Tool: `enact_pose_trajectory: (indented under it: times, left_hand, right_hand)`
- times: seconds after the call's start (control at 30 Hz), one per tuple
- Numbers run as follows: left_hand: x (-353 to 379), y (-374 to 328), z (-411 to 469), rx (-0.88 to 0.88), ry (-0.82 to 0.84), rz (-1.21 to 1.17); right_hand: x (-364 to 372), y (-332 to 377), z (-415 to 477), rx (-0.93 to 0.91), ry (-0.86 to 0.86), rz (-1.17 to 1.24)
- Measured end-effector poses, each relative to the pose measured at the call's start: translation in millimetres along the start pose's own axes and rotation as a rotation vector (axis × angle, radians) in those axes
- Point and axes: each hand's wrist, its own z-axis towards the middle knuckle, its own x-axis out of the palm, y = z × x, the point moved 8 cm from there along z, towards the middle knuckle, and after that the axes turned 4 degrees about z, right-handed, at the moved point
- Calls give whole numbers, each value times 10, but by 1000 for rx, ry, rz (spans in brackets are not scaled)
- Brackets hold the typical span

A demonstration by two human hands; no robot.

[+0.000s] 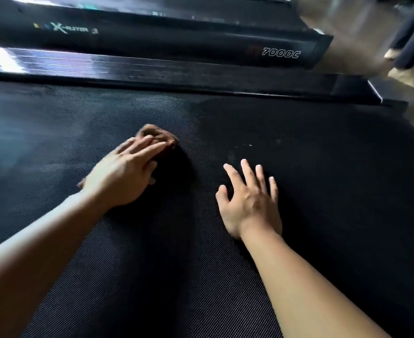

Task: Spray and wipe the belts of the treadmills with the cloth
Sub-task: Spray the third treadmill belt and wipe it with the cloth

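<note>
Two bare forearms reaching in from 6 o'clock over the black treadmill belt [323, 191]. Left hand [125, 172] palm-down just left of frame centre, motion-blurred, wrist low, fingers [147, 145] held straight and close together, pointing toward 1 o'clock and pressing flat on a bunched brown cloth [158, 135]. Cloth lying on the belt, peeking out past the fingertips on the 12 o'clock side of that hand. Right hand [249, 203] at 3 o'clock from the left one, apart from it, palm flat on the belt, fingers spread wide toward 12 o'clock, holding nothing. Glossy side rail [152, 69] along the belt's 12 o'clock edge, neighbouring treadmill [176, 40] marked "7000C" beyond it. Someone's dark-trousered legs [410, 32] standing on the brown floor [352, 57] at 2 o'clock.
</note>
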Motion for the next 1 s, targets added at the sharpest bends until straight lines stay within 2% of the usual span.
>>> enact_pose_trajectory:
  times: [0.13, 0.2, 0.4, 0.43, 0.57, 0.7, 0.87, 1.0]
  left_hand:
    - [-81, 633, 178, -240, -32, 43]
    - [-66, 713, 413, -284, -24, 49]
    - [93, 407, 930, -293, 10, 74]
    - [111, 280, 958, -258, 19, 67]
    - [75, -441, 740, 71, 21, 2]
    - [49, -598, 55, 145, 57, -18]
    - [-38, -56, -550, 68, 102, 5]
    - [-123, 426, -367, -80, 25, 37]
  right_hand:
    - [-1, -2, 3, -3, -15, -5]
    - [7, 0, 6, -4, -15, -6]
    - [11, -6, 4, -1, -15, -18]
    - [14, -7, 7, 0, -14, -19]
    - [10, -14, 10, 9, 1, -13]
    - [8, -22, 14, 9, 0, -6]
    - [1, -16, 7, 8, -15, -11]
    - [3, -16, 11, 7, -21, -5]
